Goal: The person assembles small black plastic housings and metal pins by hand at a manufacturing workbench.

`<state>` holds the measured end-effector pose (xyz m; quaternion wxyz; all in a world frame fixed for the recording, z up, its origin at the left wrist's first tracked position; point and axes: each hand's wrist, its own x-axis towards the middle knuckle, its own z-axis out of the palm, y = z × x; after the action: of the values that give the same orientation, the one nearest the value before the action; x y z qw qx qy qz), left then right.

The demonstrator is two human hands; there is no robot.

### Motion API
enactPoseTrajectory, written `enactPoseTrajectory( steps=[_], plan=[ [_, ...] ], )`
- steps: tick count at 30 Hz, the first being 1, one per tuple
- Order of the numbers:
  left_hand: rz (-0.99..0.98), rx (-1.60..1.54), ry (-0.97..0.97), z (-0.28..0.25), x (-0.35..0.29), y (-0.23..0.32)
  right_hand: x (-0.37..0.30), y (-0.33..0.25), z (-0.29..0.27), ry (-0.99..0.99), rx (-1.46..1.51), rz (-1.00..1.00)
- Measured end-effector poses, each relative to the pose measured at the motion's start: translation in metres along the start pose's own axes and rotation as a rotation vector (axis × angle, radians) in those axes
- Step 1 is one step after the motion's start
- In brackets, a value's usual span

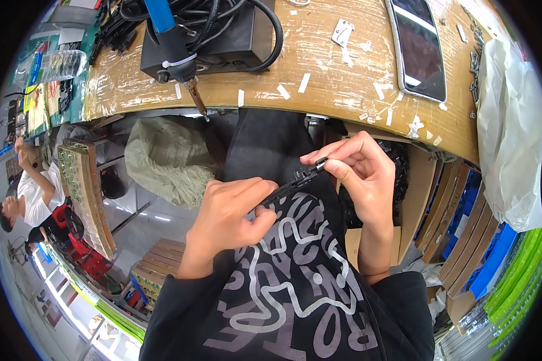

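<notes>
Below the surface (343,84) edge, the left hand (229,216) and right hand (361,168) pinch opposite ends of a black strip (295,182).

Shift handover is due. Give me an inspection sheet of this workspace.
Surface: wooden bench with worn, taped top, scattered tape scraps.
Job's things: small black part held between both hands, below the bench edge.
Clutter: phone, metal bracket, water bottle, white plastic bag.
Hands: left hand and right hand both grip the part.
Cables: black cables coiled behind the soldering iron.
Surroundings: cardboard box, another person at left.
</notes>
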<state>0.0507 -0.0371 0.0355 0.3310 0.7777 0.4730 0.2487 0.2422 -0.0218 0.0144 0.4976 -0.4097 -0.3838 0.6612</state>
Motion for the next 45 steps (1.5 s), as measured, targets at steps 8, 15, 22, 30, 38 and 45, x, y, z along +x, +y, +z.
enactPoseTrajectory(
  steps=[8, 15, 22, 30, 38, 45],
  plan=[
    [0.019, 0.076, 0.02, -0.014, -0.004, -0.008, 0.008, -0.003, 0.017, 0.027, -0.203, 0.015],
    [-0.068, -0.21, -0.323, -0.045, -0.013, -0.009, 0.01, 0.002, 0.022, -0.074, -0.516, -0.173],
    [-0.332, -0.9, -0.361, -0.019, -0.019, -0.093, 0.02, 0.028, 0.05, -0.256, -0.378, -0.257],
    [-0.513, -1.895, -0.414, -0.006, -0.02, -0.102, 0.034, 0.052, 0.068, -0.262, -0.463, -0.258],
    [-0.506, -1.285, 0.134, -0.009, -0.013, -0.09, 0.028, 0.065, 0.086, 0.092, -0.23, 0.132],
    [-0.455, -1.015, 0.394, -0.01, -0.003, -0.076, 0.016, 0.055, 0.098, 0.046, -0.189, 0.275]
  ],
)
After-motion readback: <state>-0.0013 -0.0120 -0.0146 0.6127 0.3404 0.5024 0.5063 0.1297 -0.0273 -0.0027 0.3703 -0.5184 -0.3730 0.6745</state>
